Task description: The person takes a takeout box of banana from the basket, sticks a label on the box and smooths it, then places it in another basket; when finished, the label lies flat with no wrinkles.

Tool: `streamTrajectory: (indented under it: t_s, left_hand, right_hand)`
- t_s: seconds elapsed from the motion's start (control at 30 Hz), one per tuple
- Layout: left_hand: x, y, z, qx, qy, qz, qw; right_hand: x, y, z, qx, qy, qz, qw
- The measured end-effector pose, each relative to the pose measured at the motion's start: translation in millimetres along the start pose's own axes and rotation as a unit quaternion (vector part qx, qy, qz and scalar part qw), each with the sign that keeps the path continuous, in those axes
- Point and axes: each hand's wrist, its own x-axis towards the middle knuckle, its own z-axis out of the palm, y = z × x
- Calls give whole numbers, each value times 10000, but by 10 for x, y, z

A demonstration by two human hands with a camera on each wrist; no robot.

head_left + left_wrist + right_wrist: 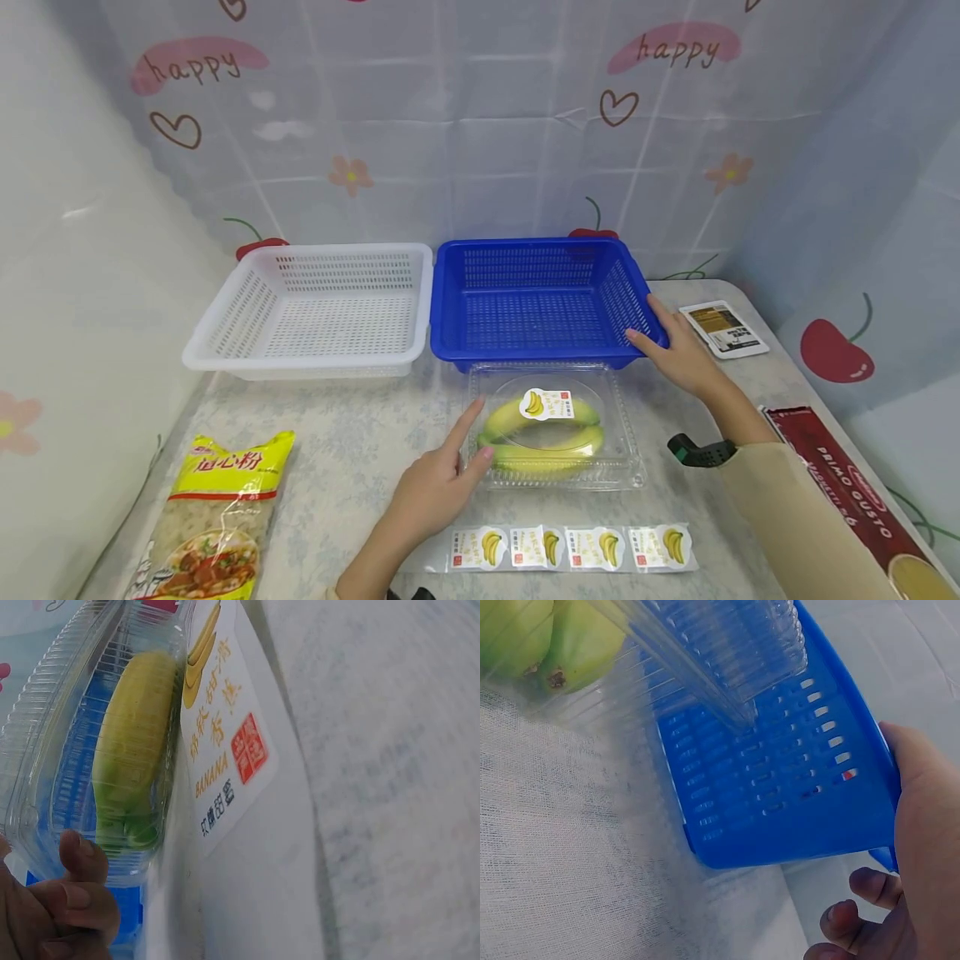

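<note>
My right hand (686, 358) grips the front right corner of the blue basket (547, 362), thumb over the front rim and index finger along the side. In the right wrist view the other fingers (844, 919) curl loosely below the rim. In front of the basket sits a clear plastic clamshell box (626, 433) holding bananas (540, 458), a banana label (546, 404) on its lid. At the box's left edge is my left hand (431, 492), index finger stretched forward and thumb apart, fingertips overlapping the edge. A strip of banana labels (573, 548) lies nearer me.
A white basket (375, 367) stands left of the blue one. At the left lies a yellow noodle bag (217, 517). Along the right are a white flat pack (723, 329) and a red spaghetti pack (855, 492). A printed curtain (487, 125) rises behind the baskets.
</note>
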Motion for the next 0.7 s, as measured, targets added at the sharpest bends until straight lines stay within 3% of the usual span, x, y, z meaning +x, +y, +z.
streamTrajectory:
  t_s: [0.33,0.47,0.7]
  left_hand:
    - [66,21,45,-335,-197,-189,9991]
    - [77,37,47,-895,-339,-265,9951]
    - [73,39,36,-1822,-664,-332,9805]
  right_hand:
    - [19,-1,14,407,-216,40,9989]
    - [24,1,21,557,-249,10,9981]
    - [17,3,21,617,-289,-15,9977]
